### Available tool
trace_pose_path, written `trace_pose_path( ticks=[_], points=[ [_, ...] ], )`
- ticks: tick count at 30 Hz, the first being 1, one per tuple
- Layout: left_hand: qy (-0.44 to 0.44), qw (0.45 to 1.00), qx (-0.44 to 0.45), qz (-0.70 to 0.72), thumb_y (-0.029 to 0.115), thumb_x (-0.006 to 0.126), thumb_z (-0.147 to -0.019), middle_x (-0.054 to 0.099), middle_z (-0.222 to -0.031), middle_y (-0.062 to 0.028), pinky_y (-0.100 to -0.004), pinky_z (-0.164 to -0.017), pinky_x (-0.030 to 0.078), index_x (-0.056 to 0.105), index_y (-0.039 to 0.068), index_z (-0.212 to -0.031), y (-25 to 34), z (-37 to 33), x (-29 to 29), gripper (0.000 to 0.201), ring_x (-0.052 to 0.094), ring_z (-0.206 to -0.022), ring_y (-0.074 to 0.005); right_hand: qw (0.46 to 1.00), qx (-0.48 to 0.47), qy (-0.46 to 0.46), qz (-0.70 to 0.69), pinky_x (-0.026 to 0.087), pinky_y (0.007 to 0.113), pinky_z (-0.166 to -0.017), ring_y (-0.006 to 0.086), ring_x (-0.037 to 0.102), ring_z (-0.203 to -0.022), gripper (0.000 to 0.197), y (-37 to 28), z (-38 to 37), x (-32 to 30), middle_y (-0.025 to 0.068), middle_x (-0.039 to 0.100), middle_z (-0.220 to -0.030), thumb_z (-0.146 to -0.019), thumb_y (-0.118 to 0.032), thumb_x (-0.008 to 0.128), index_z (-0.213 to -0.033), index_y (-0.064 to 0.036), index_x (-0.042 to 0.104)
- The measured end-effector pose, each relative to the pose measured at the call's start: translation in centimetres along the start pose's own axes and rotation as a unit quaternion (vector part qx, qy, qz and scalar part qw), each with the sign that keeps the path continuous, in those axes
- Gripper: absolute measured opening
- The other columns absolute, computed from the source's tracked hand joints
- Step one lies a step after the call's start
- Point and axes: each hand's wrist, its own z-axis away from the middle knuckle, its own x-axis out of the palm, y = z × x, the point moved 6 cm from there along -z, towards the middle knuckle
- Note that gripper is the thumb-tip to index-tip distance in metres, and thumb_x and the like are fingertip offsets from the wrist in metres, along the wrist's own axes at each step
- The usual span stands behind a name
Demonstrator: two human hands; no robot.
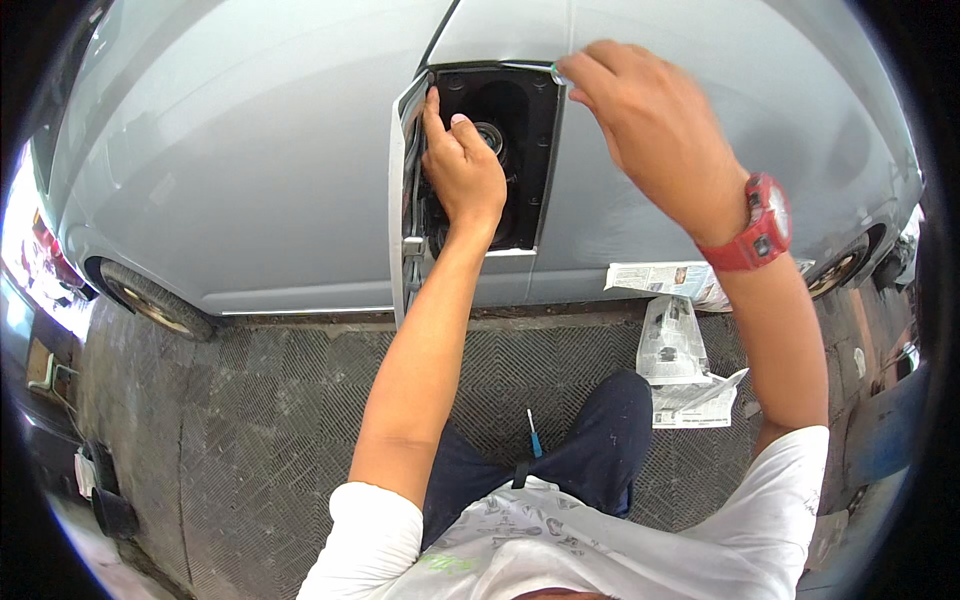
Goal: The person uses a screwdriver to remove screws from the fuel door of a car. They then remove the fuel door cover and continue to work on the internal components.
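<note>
A silver-grey car body [300, 180] fills the far side, with a dark recess [520, 200] behind an open flap [400, 180]. A round fitting [490, 138] sits inside, partly hidden by my left hand [465, 170]. That hand is open at the recess's left side, its index finger stretched to the top left corner and its thumb apart. Above the top right corner, my right hand [645, 115] pinches a small white and green thing [557, 73], mostly hidden by the fingers. A thin pale line runs from it along the recess's top edge.
A blue-handled screwdriver [535, 440] lies on the ribbed dark floor mat [280, 430] between my legs. Newspaper sheets [690, 400] lie at the right, one against the car's lower edge. Wheels [150, 298] show at both sides. Dark objects stand at the far left.
</note>
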Motion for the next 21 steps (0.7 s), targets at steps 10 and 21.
trace_pose_path(
  ticks=[10, 21],
  points=[
    [0.003, 1.0, 0.017, 0.013, 0.016, 0.045, -0.11, 0.06, -0.065, -0.016, -0.0471, -0.068, 0.048, 0.05, -0.007, -0.155, 0.7, 0.4, 0.9, 0.051, 0.06, -0.059, -0.0302, 0.937, 0.013, -0.346, 0.034, 0.059, 0.048, -0.084, 0.0328, 0.077, -0.1, 0.016, 3.2, -14.4, -1.3, 0.0175, 0.081, -0.099, -0.089, -0.018, 0.078, -0.098, -0.006, 0.085],
    [-0.009, 1.0, 0.0, -0.002, 0.015, 0.046, -0.11, 0.054, -0.067, -0.0038, -0.0335, -0.065, 0.046, 0.047, -0.006, -0.158, 0.1, 0.6, -0.4, 0.052, 0.052, -0.061, -0.0142, 0.889, 0.085, -0.426, -0.147, 0.057, 0.037, -0.077, 0.0169, 0.069, -0.082, 0.023, 8.5, -17.1, 3.2, 0.0046, 0.079, -0.092, -0.098, -0.028, 0.08, -0.111, -0.0089, 0.083]
  ],
)
